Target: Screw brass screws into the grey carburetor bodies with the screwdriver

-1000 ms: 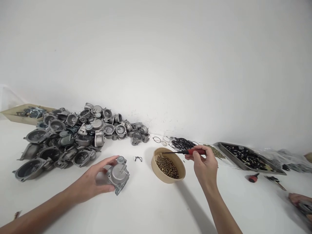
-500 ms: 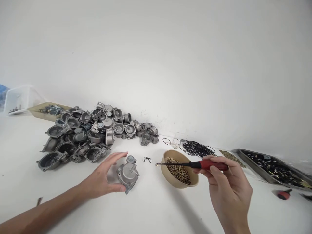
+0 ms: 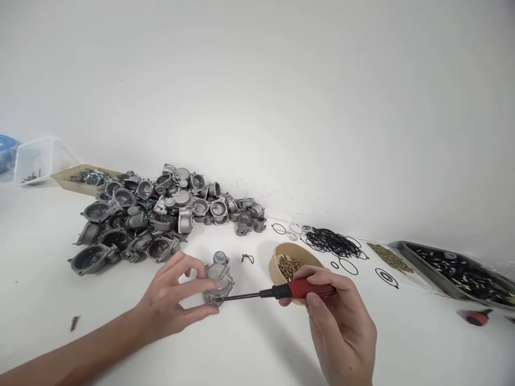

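Note:
My left hand [image 3: 171, 297] grips a small grey cast metal housing [image 3: 218, 279] that rests on the white table, thumb and fingers closed round its near side. My right hand [image 3: 336, 321] is wrapped round the red handle of a screwdriver [image 3: 281, 291]. Its black shaft points left and the tip meets the side of the housing. Just behind the screwdriver stands a tan bowl [image 3: 277, 258] holding several small brass screws.
A heap of grey metal housings [image 3: 161, 214] lies at the back left, with trays [image 3: 76, 177] beyond it. Black rubber rings [image 3: 332, 242] lie by the wall, a metal tray of dark parts [image 3: 454, 268] at right, a small black clip [image 3: 247, 258], another red tool [image 3: 477, 317].
My right hand swung the screwdriver from over the bowl down and left until its tip reached the housing. My left hand closed on the housing. The view shifted left.

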